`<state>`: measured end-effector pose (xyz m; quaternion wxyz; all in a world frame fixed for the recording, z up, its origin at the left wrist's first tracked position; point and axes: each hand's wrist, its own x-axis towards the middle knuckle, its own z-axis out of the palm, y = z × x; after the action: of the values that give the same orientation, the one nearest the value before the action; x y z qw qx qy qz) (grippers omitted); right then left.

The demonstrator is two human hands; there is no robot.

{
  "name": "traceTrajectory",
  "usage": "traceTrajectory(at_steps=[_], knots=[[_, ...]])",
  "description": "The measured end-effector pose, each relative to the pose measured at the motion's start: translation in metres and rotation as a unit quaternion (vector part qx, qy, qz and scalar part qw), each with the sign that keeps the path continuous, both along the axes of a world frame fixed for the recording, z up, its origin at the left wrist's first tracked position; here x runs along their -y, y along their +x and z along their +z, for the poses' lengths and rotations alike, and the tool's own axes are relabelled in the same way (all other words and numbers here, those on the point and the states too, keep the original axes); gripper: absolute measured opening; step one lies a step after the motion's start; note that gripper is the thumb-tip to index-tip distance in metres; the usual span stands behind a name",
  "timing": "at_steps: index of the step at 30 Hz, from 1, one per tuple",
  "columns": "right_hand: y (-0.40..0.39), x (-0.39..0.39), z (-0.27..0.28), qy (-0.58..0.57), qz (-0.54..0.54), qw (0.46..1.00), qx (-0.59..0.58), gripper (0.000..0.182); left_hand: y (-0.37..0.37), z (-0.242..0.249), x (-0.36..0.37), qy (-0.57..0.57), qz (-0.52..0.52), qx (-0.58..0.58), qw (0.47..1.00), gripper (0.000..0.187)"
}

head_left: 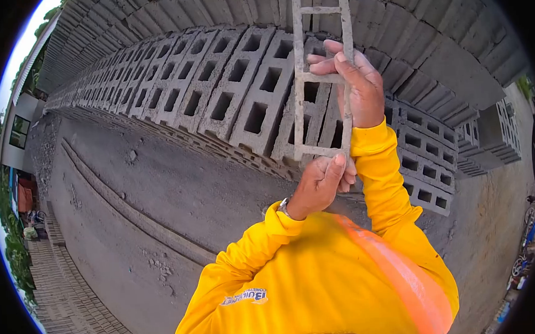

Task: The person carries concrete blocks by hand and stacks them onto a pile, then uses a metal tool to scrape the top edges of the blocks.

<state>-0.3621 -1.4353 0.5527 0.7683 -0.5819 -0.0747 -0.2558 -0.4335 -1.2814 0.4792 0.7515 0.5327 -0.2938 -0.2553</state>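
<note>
A narrow ladder-shaped frame (323, 79), grey and crusted, with two rails joined by rungs, stands out in front of me. Its upper end runs past the top of the view. At the bottom rung, near my chest, my left hand (322, 185) grips the frame's end with the thumb on top; a watch (284, 208) is on that wrist. Higher up, my right hand (359, 88) is around the right rail close to a rung, its fingers curled and partly hidden by the rail. Just beyond the frame lie rows of hollow concrete blocks (237, 70).
More stacked blocks (442, 58) rise behind the row, and a smaller stack (499, 130) stands at the right. A long low strip (132, 209) crosses the grey ground (178, 171) at left. Pavers (76, 289) lie lower left, with a building (21, 130) beyond.
</note>
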Motion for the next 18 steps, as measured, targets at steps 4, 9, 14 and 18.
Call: traceTrajectory(at_steps=[4, 9, 14, 18], knots=[[-0.033, 0.091, 0.04, -0.142, 0.056, 0.988, -0.02, 0.048, -0.013, -0.009, 0.018, 0.08, 0.055, 0.194, 0.976, 0.022], [-0.03, 0.164, 0.018, -0.492, -0.091, 0.86, -0.099, 0.05, 0.025, -0.019, 0.022, 0.1, 0.311, 0.438, 0.838, 0.013], [-0.018, 0.167, -0.037, -0.628, 0.022, 0.773, -0.085, 0.046, 0.025, -0.038, 0.051, 0.202, 0.308, 0.478, 0.798, 0.018], [0.009, 0.147, -0.049, -0.639, 0.062, 0.75, -0.158, 0.046, 0.029, -0.051, 0.051, 0.195, 0.318, 0.44, 0.817, 0.015]])
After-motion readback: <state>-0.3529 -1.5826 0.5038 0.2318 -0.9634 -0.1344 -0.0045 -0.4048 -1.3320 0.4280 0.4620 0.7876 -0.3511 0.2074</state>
